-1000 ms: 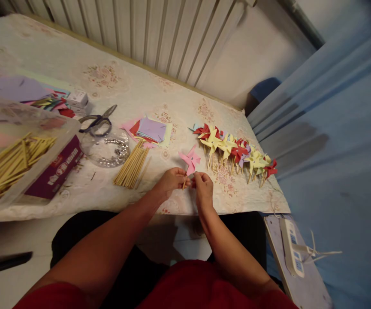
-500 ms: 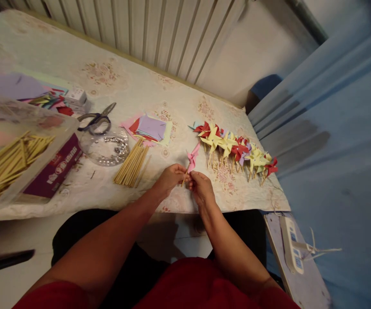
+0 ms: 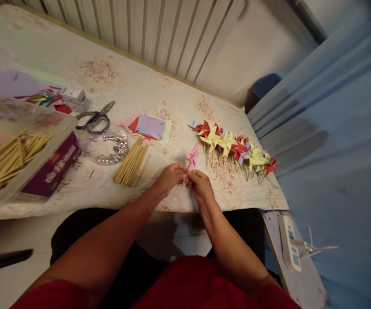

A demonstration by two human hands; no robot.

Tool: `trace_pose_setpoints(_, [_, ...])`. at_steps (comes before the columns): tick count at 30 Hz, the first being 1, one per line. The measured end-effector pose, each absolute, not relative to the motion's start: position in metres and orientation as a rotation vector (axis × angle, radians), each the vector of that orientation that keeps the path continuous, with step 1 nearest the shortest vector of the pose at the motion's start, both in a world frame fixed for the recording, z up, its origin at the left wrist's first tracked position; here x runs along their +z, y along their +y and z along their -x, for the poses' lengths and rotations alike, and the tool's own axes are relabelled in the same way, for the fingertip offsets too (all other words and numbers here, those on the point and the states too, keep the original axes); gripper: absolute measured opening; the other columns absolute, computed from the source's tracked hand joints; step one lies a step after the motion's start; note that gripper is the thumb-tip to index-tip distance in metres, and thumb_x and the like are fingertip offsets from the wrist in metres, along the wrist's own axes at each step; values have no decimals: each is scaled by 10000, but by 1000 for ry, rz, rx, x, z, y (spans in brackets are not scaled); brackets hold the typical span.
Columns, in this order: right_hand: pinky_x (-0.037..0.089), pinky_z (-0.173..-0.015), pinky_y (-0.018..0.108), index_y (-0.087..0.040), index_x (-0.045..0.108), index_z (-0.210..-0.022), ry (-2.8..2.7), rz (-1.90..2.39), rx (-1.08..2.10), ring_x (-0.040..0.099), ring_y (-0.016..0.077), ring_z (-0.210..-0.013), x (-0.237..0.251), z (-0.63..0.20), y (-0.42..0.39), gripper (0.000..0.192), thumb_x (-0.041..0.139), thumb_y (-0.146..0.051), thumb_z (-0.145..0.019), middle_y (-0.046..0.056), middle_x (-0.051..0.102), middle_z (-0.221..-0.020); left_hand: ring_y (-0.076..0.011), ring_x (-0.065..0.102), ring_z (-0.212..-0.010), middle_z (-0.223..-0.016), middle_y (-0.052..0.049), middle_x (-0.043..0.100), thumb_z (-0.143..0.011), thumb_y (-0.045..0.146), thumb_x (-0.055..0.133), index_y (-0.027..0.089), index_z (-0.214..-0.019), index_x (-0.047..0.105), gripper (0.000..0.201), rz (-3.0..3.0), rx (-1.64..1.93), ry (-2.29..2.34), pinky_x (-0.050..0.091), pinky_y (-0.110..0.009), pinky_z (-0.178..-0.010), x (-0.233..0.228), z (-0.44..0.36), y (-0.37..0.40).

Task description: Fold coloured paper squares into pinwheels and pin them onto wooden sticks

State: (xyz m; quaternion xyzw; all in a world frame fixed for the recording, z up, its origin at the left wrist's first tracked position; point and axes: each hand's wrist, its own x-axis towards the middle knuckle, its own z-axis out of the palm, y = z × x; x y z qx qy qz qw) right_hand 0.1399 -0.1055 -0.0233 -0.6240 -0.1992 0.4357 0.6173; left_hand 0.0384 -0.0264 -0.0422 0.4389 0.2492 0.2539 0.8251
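Note:
Between my hands, just above the near edge of the table, is a pink paper pinwheel [image 3: 192, 157] on a thin wooden stick. My left hand [image 3: 173, 177] pinches the stick below the pink blades. From the other side, the fingers of my right hand [image 3: 200, 184] close on the same stick. To the right stand several finished pinwheels [image 3: 227, 145] in red, yellow and purple. Left of my hands lie a bundle of wooden sticks [image 3: 131, 163] and a stack of coloured paper squares [image 3: 151, 126].
A round clear dish [image 3: 103, 148] holds small shiny pins. Behind it rest dark-handled scissors [image 3: 95, 120]. A clear plastic box [image 3: 61, 128] of sticks stands at the left, near more coloured paper [image 3: 11, 83]. A power strip [image 3: 290, 243] lies at the lower right.
The pink pinwheel has turned so its blades face me more openly. Both hands keep nearly the same place, and the whole view has shifted slightly.

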Motion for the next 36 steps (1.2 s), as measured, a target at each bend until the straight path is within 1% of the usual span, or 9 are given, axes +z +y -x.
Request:
trace_pose_setpoints(9, [251, -471, 230, -192, 544, -608, -483, 1492, 975, 375, 70, -460, -25, -141, -106, 272, 743, -374, -642, -42, 544, -539, -102, 539, -546, -617, 9, 619, -625, 139, 683, 157, -842, 575, 243, -933, 502, 531, 362, -233, -563, -39, -37, -26])
trace_pose_setpoints(12, [253, -470, 227, -187, 568, -629, -516, 1518, 942, 379, 69, -462, -24, -141, -106, 266, 727, -395, -672, -39, 556, -548, -101, 542, -547, -634, 3, 631, -622, 146, 681, 155, -853, 570, 256, -902, 490, 532, 369, -233, -565, -40, -37, -26])
trace_pose_setpoints(16, [276, -456, 220, -176, 622, -701, -596, 1555, 868, 396, 65, -456, -26, -141, -111, 262, 703, -424, -718, -32, 597, -593, -96, 542, -551, -643, 8, 627, -607, 167, 707, 147, -846, 567, 278, -861, 514, 541, 379, -228, -564, -42, -38, -25])
trace_pose_setpoints(19, [303, -435, 211, -170, 626, -723, -610, 1585, 936, 431, 68, -418, -32, -138, -118, 290, 700, -450, -733, -35, 588, -542, -96, 554, -564, -655, 14, 619, -604, 186, 736, 148, -839, 559, 296, -829, 551, 564, 404, -231, -573, -42, -38, -24])
trace_pose_setpoints(21, [323, -419, 207, -168, 621, -740, -597, 1573, 1017, 472, 76, -398, -38, -135, -122, 303, 719, -455, -716, -19, 621, -549, -104, 566, -571, -674, 10, 622, -605, 204, 751, 155, -841, 542, 319, -797, 562, 566, 409, -234, -556, -41, -38, -24])
trace_pose_setpoints(23, [339, -403, 204, -170, 618, -775, -574, 1517, 1079, 538, 91, -416, -44, -133, -123, 309, 757, -427, -672, 22, 699, -666, -104, 561, -552, -676, 11, 620, -609, 223, 763, 162, -852, 525, 346, -772, 552, 559, 390, -228, -515, -41, -37, -24])
trace_pose_setpoints(25, [351, -393, 198, -173, 615, -801, -554, 1457, 1109, 584, 102, -442, -47, -132, -123, 311, 777, -387, -644, 49, 737, -770, -95, 542, -524, -658, 18, 607, -617, 236, 768, 164, -856, 519, 352, -772, 547, 556, 359, -215, -480, -41, -37, -24])
trace_pose_setpoints(31, [354, -391, 183, -175, 624, -799, -567, 1436, 1119, 581, 97, -426, -50, -131, -120, 255, 762, -327, -648, 23, 723, -692, -78, 509, -483, -636, 27, 585, -622, 234, 777, 160, -843, 524, 344, -797, 553, 571, 318, -197, -435, -43, -38, -24])
trace_pose_setpoints(36, [349, -390, 184, -170, 655, -836, -580, 1415, 1141, 572, 90, -433, -50, -133, -121, 273, 751, -370, -675, 22, 718, -701, -84, 553, -533, -706, -3, 643, -618, 172, 742, 157, -817, 525, 295, -778, 554, 601, 371, -196, -478, -42, -39, -21])
